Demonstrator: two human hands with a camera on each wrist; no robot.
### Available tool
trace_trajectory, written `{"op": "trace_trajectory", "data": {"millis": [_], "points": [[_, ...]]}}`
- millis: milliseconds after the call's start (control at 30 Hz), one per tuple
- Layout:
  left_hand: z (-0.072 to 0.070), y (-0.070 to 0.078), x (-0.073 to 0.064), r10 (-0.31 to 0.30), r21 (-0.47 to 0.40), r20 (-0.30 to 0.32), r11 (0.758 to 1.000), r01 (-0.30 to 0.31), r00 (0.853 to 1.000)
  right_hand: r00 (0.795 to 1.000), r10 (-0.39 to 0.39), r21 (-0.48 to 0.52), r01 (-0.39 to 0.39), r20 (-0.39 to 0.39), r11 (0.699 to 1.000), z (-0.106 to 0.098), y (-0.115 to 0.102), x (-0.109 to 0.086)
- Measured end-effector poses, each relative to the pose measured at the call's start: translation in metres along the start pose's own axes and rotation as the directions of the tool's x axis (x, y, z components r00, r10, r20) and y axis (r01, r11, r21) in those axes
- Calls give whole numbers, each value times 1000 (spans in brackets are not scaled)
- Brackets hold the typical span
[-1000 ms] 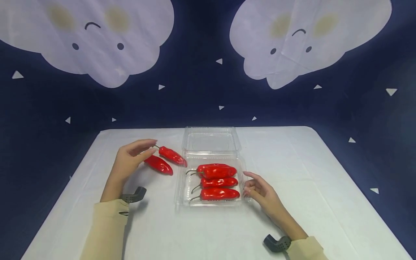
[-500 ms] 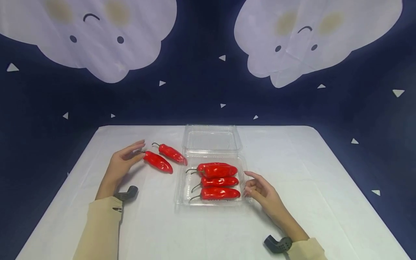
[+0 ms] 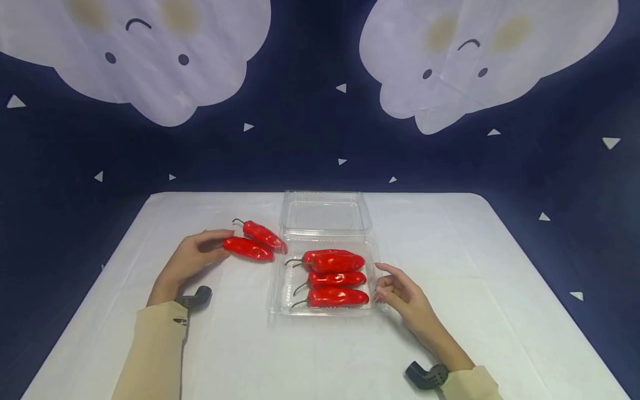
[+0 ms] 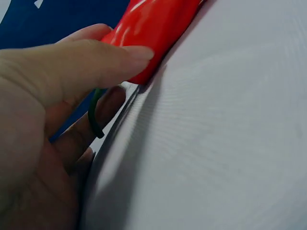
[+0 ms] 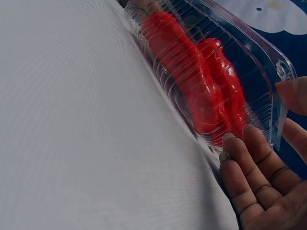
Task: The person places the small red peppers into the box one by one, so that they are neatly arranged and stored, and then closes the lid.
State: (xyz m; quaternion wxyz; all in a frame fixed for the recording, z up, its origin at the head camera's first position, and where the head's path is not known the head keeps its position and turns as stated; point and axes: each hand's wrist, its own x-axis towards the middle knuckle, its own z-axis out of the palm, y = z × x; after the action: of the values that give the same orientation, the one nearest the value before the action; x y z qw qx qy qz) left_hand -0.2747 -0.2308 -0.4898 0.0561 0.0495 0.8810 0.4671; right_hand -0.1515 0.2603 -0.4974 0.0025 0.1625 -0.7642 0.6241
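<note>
My left hand [image 3: 197,255] pinches a red chili pepper [image 3: 248,249] near its stem end, left of the clear plastic clamshell box [image 3: 295,312]. In the left wrist view the thumb lies on the pepper's skin [image 4: 158,28], and its curved green stem [image 4: 93,115] hangs by the fingers. A second loose red pepper [image 3: 265,235] lies just behind it, its tip at the box's edge. The box stands with its lid [image 3: 325,216] folded back. Several red peppers [image 3: 337,297] lie side by side in it, stems leftward. My right hand [image 3: 407,297] holds the box's right rim [image 5: 283,103] between its fingers.
A white cloth covers the table [image 3: 320,361]. Behind it hangs a dark blue backdrop [image 3: 300,150] with cloud faces and small triangles. Dark wrist devices [image 3: 427,375] sit on both forearms.
My left hand has come off the pepper's stem onto its stem end, and that pepper has turned, its tip shifting slightly right toward the box. The right hand stays at the box.
</note>
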Motion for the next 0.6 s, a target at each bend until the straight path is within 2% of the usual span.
{"op": "trace_trajectory", "data": {"millis": [267,600], "points": [[-1,-2,-2,28,-23,26,999,-27,999,1000,-15,10,15,5,1000,1,2,1],[-2,-2,-2,15,-33,53,999,-13,998,1000,-5,-1,5,2,1000,0,2,0]]}}
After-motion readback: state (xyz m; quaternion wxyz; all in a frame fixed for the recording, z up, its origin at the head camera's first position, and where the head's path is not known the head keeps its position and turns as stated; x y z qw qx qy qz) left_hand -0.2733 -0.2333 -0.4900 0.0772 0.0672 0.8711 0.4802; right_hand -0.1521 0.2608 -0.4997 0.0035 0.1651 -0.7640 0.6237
